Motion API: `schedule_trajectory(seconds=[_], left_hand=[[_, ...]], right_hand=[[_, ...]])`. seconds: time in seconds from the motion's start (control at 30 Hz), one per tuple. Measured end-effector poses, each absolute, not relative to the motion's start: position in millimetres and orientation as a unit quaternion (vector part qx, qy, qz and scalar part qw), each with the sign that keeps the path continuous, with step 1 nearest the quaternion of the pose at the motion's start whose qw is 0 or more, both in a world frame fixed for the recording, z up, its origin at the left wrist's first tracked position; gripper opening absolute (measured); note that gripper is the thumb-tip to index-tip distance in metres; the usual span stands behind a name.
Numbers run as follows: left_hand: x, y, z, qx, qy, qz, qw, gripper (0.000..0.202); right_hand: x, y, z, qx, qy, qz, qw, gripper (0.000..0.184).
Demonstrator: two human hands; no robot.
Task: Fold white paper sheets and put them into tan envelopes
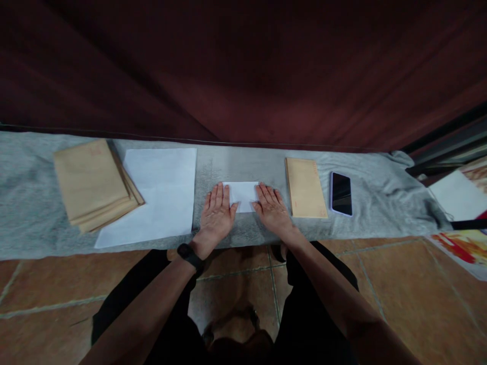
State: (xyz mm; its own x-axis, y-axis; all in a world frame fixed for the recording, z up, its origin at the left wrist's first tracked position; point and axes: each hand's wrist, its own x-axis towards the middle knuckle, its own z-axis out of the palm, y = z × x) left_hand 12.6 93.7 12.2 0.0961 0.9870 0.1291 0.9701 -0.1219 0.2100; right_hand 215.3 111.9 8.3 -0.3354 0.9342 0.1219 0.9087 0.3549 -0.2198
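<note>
A small folded sheet of white paper (244, 194) lies flat on the grey cloth in front of me. My left hand (217, 212) rests palm down on its left end, fingers stretched out and pointing away from me. On the right end lies my right hand (272, 207), also flat, with the fingers extended. Both thumbs point inward over the paper. The parts of the sheet under my palms and fingers are hidden. Just right of my right hand sits a stack of brown envelopes (307, 187).
Large white sheets (163, 197) lie to the left, partly under a fanned pile of brown envelopes (93, 177). A phone (341, 193) is at the right. The grey cloth (373, 197) covers a narrow table, backed by a dark red curtain (243, 101). Printed sheets (466, 248) are at the far right.
</note>
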Motion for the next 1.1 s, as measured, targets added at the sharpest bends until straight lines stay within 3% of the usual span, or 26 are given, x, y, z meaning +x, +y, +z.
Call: schedule_trajectory(seconds=[0.47, 0.77, 1.1], left_hand=[[5, 83, 16, 0.727, 0.671, 0.144, 0.022, 0.063], [30, 73, 24, 0.827, 0.542, 0.141, 0.049, 0.057], [20, 70, 22, 0.836, 0.535, 0.112, 0.043, 0.062]], right_hand=[[224, 112, 10, -0.577, -0.807, 0.071, 0.105, 0.06], [224, 111, 9, -0.571, -0.809, 0.068, 0.122, 0.059], [230, 110, 10, -0.571, -0.809, 0.066, 0.122, 0.058]])
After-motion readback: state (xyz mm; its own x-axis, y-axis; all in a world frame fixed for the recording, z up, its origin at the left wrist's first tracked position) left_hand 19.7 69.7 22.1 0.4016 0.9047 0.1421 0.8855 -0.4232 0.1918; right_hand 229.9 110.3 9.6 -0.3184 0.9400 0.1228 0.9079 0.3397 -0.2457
